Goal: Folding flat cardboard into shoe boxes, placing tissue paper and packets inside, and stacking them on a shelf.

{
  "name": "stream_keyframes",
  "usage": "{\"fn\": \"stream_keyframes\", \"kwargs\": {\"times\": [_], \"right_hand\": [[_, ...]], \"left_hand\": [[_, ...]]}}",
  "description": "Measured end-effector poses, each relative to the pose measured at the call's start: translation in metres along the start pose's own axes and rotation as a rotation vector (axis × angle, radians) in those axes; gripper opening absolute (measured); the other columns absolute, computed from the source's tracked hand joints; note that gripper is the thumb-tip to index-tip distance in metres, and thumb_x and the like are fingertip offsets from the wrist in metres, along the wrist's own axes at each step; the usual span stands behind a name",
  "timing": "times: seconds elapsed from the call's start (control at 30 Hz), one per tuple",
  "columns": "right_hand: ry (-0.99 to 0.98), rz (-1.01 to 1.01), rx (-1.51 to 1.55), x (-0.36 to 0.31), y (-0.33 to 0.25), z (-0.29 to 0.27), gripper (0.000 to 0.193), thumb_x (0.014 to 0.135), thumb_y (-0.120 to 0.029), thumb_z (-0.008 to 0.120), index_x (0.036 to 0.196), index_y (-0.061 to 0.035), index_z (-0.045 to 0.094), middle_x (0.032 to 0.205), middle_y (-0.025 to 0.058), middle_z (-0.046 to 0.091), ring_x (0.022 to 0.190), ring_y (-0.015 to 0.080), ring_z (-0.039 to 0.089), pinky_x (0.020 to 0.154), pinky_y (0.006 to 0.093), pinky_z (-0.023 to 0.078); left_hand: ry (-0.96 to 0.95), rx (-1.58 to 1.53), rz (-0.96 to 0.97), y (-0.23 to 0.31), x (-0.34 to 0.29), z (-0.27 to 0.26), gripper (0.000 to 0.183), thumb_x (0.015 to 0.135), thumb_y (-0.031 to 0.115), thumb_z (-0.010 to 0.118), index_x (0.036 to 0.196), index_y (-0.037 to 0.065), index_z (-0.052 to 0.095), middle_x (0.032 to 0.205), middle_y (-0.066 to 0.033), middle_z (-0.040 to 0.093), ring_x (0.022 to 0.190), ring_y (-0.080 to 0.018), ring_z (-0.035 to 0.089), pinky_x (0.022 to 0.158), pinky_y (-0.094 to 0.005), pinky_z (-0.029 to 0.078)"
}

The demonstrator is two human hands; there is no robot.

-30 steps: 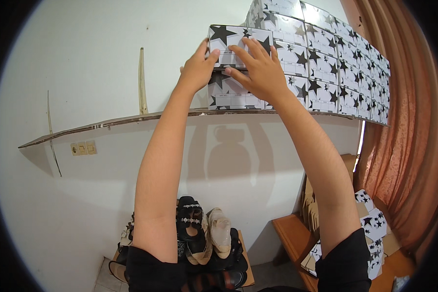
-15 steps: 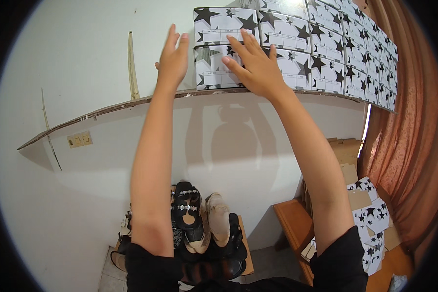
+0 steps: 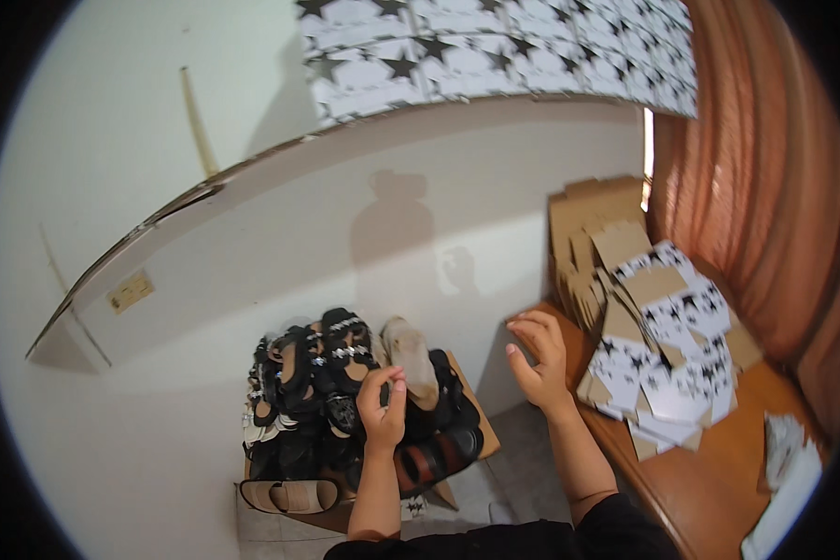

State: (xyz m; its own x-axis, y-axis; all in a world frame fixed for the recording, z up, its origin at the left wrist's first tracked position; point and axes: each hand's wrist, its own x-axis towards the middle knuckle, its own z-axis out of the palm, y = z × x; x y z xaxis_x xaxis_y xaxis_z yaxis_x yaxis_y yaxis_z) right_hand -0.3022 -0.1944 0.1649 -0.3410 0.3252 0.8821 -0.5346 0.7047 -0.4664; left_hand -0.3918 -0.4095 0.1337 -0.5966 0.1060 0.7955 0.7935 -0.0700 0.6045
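Both of my arms are lowered in front of me. My left hand [image 3: 383, 411] hovers over the pile of shoes, its fingers loosely bent, a gap between thumb and fingers, and nothing in it. Just behind it in the picture are black sandals with shiny straps [image 3: 349, 350] and a beige shoe [image 3: 411, 359]. My right hand [image 3: 541, 364] is raised near the left corner of the wooden table [image 3: 616, 457], fingers curved and apart, also holding nothing. White boxes with black stars [image 3: 369, 75] stand stacked in rows on the wall shelf [image 3: 280, 147], away from both hands.
Flattened star-printed cardboard pieces [image 3: 677, 359] and brown cardboard [image 3: 597, 205] lie heaped on the table, beside a clear plastic bag [image 3: 784, 443]. An orange curtain [image 3: 747, 187] hangs at the right. A beige sandal [image 3: 294, 497] sits at the pile's front edge.
Both hands have left the boxes on the shelf and come down, the left to above the shoes, the right to beside the table. The view has tipped downward and to the right.
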Motion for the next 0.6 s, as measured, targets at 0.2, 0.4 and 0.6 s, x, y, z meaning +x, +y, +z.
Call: {"fn": "stream_keyframes", "kwargs": {"times": [0.2, 0.4, 0.6], "right_hand": [[0.115, 0.405, -0.169, -0.093, -0.004, -0.084, 0.017, 0.074, -0.002, 0.059, 0.091, -0.001, 0.062, 0.09, 0.0114, 0.058, 0.077, 0.0211, 0.055, 0.073, 0.0302, 0.044], [0.237, 0.444, -0.49, -0.115, -0.01, -0.171, 0.013, 0.078, -0.007, 0.058, 0.089, -0.0011, 0.062, 0.08, 0.0102, 0.061, 0.07, 0.0224, 0.056, 0.069, 0.0314, 0.042], [0.284, 0.515, -0.632, -0.137, 0.016, -0.23, 0.013, 0.077, -0.008, 0.06, 0.089, -0.0028, 0.062, 0.083, 0.01, 0.062, 0.07, 0.0212, 0.057, 0.068, 0.0329, 0.042]], "left_hand": [[-0.218, -0.067, -0.412, -0.031, -0.092, 0.002, 0.014, 0.085, 0.006, 0.057, 0.095, -0.002, 0.063, 0.084, -0.0051, 0.062, 0.079, -0.0122, 0.057, 0.075, -0.025, 0.045], [-0.36, -0.284, -0.49, -0.023, -0.111, 0.079, 0.014, 0.086, 0.005, 0.055, 0.095, -0.002, 0.063, 0.084, -0.0058, 0.063, 0.078, -0.0113, 0.057, 0.074, -0.0243, 0.045], [-0.596, -0.305, -0.423, -0.009, -0.136, 0.168, 0.013, 0.083, 0.006, 0.059, 0.093, 0.0, 0.065, 0.084, -0.0075, 0.063, 0.078, -0.0153, 0.059, 0.074, -0.026, 0.046]]}}
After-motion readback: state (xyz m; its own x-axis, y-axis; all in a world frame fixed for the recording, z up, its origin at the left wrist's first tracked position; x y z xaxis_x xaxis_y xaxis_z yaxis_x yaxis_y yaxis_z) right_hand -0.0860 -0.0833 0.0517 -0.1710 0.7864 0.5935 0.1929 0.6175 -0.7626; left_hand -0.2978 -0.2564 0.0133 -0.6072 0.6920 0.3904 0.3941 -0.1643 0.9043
